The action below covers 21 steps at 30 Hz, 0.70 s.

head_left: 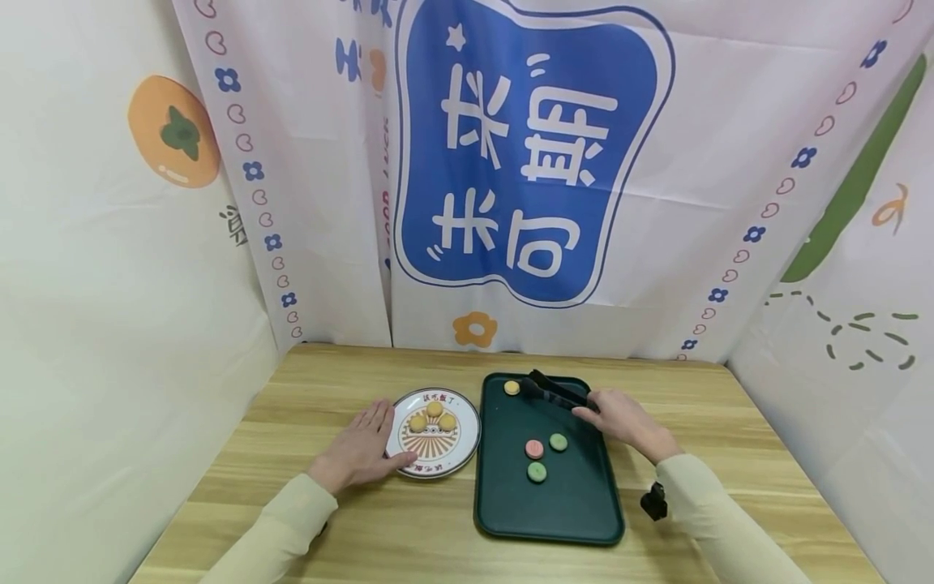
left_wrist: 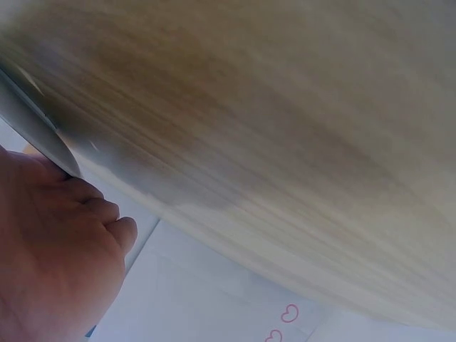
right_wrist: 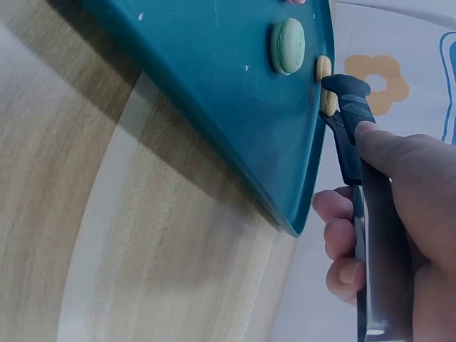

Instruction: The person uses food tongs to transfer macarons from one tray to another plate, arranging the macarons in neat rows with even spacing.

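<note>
My left hand (head_left: 362,450) rests at the left rim of a white plate (head_left: 467,442), its fingers extended and thumb along the near edge. Three yellow macarons (head_left: 434,409) sit close together on that plate. In my right hand (head_left: 626,420) I grip black tongs (head_left: 556,396) over the far part of a dark green tray (head_left: 576,507). Their tips are right beside a yellow macaron (head_left: 512,388) in the tray's far left corner. The right wrist view shows the tongs (right_wrist: 385,242) held between thumb and fingers, tips overlapping the yellow macaron (right_wrist: 328,102).
Lower on the tray lie a pink macaron (head_left: 534,448) and two green macarons (head_left: 558,442). Plate and tray stand side by side on a wooden table (head_left: 409,535). Printed white cloth (head_left: 336,268) hangs behind and at both sides.
</note>
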Each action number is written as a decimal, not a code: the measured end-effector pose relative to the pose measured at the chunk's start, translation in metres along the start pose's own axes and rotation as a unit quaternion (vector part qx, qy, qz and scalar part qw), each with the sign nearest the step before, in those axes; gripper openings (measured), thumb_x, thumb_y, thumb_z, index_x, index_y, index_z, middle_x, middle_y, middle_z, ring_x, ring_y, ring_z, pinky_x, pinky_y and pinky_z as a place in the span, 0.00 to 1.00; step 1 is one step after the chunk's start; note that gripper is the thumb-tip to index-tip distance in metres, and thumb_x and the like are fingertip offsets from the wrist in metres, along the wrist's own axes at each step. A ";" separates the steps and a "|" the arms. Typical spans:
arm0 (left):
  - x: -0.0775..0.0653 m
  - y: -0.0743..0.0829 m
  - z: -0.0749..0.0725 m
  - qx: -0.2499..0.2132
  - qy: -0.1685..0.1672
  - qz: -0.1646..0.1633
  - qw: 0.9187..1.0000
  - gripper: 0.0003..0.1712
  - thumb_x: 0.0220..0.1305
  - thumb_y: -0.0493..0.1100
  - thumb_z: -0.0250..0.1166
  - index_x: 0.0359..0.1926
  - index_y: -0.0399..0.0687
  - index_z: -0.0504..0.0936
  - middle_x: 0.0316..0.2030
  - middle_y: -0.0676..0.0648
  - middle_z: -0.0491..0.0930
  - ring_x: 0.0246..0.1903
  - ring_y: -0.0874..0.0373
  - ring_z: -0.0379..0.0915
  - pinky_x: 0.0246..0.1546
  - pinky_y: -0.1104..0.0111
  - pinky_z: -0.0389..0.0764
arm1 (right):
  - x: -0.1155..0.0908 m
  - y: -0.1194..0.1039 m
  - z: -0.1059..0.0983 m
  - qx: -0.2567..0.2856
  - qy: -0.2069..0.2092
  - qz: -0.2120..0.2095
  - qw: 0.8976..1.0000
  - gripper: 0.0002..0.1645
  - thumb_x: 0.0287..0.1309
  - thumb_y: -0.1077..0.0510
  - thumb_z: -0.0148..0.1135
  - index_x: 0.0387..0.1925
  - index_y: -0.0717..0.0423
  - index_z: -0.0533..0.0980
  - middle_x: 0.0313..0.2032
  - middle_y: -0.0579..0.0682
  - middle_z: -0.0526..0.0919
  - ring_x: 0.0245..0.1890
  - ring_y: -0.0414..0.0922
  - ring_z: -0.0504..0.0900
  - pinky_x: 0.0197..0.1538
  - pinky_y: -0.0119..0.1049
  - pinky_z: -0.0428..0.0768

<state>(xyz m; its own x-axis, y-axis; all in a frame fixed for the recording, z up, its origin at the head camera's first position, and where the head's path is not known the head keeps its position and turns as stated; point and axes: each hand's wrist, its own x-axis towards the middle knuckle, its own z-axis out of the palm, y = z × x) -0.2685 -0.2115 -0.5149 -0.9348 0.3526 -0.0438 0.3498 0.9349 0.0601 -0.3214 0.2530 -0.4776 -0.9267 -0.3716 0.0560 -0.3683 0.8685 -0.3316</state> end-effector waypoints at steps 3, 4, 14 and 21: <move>0.000 0.000 -0.001 -0.002 0.002 0.001 1.000 0.63 0.62 0.80 0.42 0.74 0.29 0.51 0.75 0.31 0.49 0.76 0.38 0.45 0.76 0.50 0.52 | 0.000 -0.001 -0.001 -0.001 0.001 -0.001 1.000 0.21 0.67 0.43 0.59 0.24 0.52 0.74 0.18 0.44 0.68 0.18 0.39 0.67 0.23 0.30 0.64; 0.000 0.001 -0.001 -0.004 0.002 0.001 1.000 0.62 0.62 0.80 0.43 0.74 0.29 0.51 0.75 0.31 0.49 0.76 0.38 0.45 0.76 0.50 0.52 | 0.000 -0.002 -0.001 -0.002 0.001 -0.001 1.000 0.21 0.67 0.43 0.59 0.24 0.52 0.74 0.18 0.44 0.68 0.18 0.39 0.67 0.23 0.29 0.64; 0.001 0.000 0.002 -0.008 0.003 -0.001 1.000 0.63 0.62 0.80 0.43 0.74 0.29 0.51 0.75 0.31 0.48 0.76 0.39 0.44 0.76 0.50 0.52 | 0.000 -0.018 -0.003 -0.006 0.001 -0.005 1.000 0.21 0.66 0.40 0.58 0.31 0.53 0.78 0.17 0.44 0.70 0.17 0.39 0.69 0.23 0.29 0.66; 0.001 -0.001 0.002 -0.007 0.004 0.000 1.000 0.63 0.62 0.81 0.42 0.74 0.29 0.51 0.75 0.31 0.48 0.76 0.39 0.44 0.76 0.50 0.51 | 0.000 -0.031 -0.003 -0.005 0.006 -0.019 1.000 0.21 0.66 0.40 0.57 0.27 0.50 0.75 0.16 0.42 0.68 0.16 0.37 0.67 0.22 0.28 0.64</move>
<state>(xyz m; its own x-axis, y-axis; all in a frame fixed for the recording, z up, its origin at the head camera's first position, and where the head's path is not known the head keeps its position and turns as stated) -0.2692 -0.2119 -0.5173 -0.9355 0.3514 -0.0358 0.3482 0.9344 0.0747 -0.3103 0.2273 -0.4644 -0.9126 -0.4008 0.0806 -0.4045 0.8566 -0.3204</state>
